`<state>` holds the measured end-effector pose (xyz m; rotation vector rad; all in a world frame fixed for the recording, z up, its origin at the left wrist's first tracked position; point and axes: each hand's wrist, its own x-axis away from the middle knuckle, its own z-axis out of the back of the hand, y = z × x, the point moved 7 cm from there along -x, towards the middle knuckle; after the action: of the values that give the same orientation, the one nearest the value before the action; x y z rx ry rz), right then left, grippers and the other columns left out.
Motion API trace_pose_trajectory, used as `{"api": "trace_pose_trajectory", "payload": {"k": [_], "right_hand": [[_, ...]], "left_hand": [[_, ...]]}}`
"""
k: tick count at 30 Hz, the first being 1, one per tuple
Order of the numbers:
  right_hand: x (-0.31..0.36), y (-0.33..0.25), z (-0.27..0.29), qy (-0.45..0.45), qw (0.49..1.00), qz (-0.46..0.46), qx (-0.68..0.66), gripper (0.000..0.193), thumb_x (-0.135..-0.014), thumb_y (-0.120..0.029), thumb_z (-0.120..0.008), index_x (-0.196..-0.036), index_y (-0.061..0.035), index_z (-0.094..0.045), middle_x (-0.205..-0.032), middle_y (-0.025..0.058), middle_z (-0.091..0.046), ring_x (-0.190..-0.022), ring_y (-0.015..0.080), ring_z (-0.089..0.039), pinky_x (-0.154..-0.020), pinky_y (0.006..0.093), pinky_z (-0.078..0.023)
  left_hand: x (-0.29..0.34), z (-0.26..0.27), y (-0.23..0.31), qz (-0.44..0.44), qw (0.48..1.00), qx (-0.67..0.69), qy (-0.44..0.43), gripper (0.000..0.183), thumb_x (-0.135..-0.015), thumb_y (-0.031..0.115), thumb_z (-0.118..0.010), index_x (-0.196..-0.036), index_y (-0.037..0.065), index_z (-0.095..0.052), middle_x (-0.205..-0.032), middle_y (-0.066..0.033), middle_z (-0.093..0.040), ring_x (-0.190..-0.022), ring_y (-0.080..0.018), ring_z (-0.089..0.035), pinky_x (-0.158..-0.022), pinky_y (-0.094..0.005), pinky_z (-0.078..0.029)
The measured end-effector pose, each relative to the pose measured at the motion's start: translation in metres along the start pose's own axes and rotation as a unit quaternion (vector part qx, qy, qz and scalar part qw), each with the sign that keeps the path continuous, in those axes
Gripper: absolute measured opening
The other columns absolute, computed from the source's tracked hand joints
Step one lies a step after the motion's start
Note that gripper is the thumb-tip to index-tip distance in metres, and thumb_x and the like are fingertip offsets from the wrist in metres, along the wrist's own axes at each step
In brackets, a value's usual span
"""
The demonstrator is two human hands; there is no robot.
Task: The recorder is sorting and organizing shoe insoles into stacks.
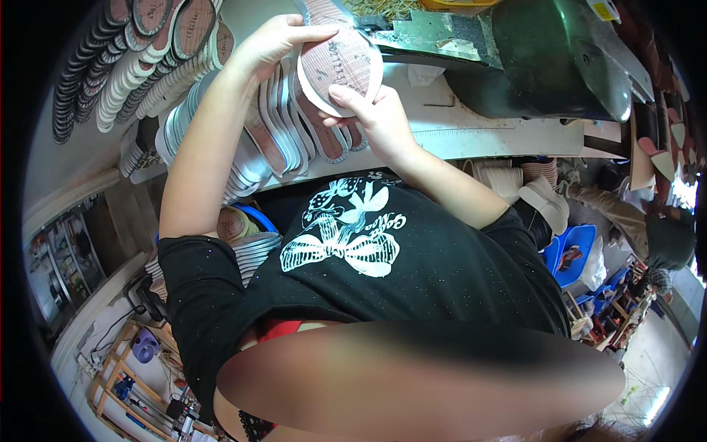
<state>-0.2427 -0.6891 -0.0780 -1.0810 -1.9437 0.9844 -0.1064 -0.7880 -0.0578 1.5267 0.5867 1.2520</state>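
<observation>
An insole (339,62) with a ribbed pinkish-brown face, dark printed marks and a white edge is held up between my two hands at the machine's narrow end. My left hand (271,43) grips its left side, thumb lying across the face and fingers mostly hidden behind. At the rounded lower end, my right hand (375,121) pinches it with the thumb on top and fingers curled underneath. The insole's far tip runs out of the picture at the top. Its edge sits close to the green machine arm (423,37); whether they touch I cannot tell.
Rows of similar insoles (276,132) lie on the white table (471,140) below my hands. Long stacks of insoles (118,81) fill the upper left. The green machine's bulky body (560,59) takes up the upper right. Blue bins (576,254) and a person (666,239) appear at right.
</observation>
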Motion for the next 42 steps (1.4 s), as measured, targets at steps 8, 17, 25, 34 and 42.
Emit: {"api": "trace_pose_trajectory", "payload": {"k": [8, 17, 25, 34, 42], "right_hand": [[-0.026, -0.008, -0.002, 0.015, 0.998, 0.03, -0.05, 0.026, -0.088, -0.02, -0.059, -0.1, 0.0027, -0.062, -0.082, 0.0098, -0.067, -0.067, 0.0139, -0.064, -0.063, 0.0247, -0.051], [-0.032, -0.019, 0.003, 0.022, 0.997, 0.05, -0.054, 0.031, -0.092, -0.024, -0.056, -0.101, 0.0048, -0.063, -0.087, 0.01, -0.067, -0.075, 0.0141, -0.066, -0.066, 0.0238, -0.052], [-0.032, -0.02, 0.006, -0.01, 0.995, 0.034, -0.092, 0.034, -0.093, -0.024, -0.055, -0.108, 0.0068, -0.059, -0.099, 0.0142, -0.066, -0.087, 0.0202, -0.066, -0.075, 0.0274, -0.053], [-0.034, -0.026, 0.012, -0.001, 0.996, 0.012, -0.083, 0.034, -0.092, -0.024, -0.055, -0.108, 0.0058, -0.058, -0.1, 0.0151, -0.066, -0.084, 0.0206, -0.067, -0.071, 0.0269, -0.054], [-0.034, -0.031, 0.015, 0.001, 0.998, 0.027, -0.06, 0.034, -0.092, -0.027, -0.053, -0.103, 0.0048, -0.061, -0.087, 0.0136, -0.068, -0.076, 0.018, -0.068, -0.062, 0.0233, -0.054]], "left_hand": [[-0.016, 0.01, 0.047, -0.072, 0.948, -0.311, 0.01, 0.088, -0.076, 0.047, -0.071, -0.136, -0.006, -0.036, -0.139, -0.017, -0.041, -0.129, -0.0211, -0.038, -0.105, -0.0271, -0.03], [-0.053, 0.013, 0.038, -0.013, 0.924, -0.338, -0.179, 0.044, -0.076, 0.037, -0.074, -0.1, 0.006, -0.054, -0.089, 0.0015, -0.055, -0.085, -0.0084, -0.048, -0.076, -0.0243, -0.04], [-0.033, 0.017, 0.025, 0.053, 0.974, -0.172, -0.135, 0.029, -0.082, 0.028, -0.07, -0.09, 0.006, -0.053, -0.079, 0.0011, -0.054, -0.071, -0.0073, -0.054, -0.061, -0.0229, -0.046], [-0.006, 0.022, 0.019, 0.057, 0.981, -0.174, -0.061, 0.028, -0.084, 0.031, -0.069, -0.079, 0.008, -0.054, -0.067, 0.0037, -0.053, -0.058, -0.0046, -0.048, -0.049, -0.0208, -0.037], [0.014, 0.013, 0.018, 0.0, 0.969, -0.243, -0.033, 0.033, -0.083, 0.037, -0.068, -0.079, 0.008, -0.055, -0.064, 0.004, -0.053, -0.056, -0.0042, -0.046, -0.048, -0.0208, -0.034]]}}
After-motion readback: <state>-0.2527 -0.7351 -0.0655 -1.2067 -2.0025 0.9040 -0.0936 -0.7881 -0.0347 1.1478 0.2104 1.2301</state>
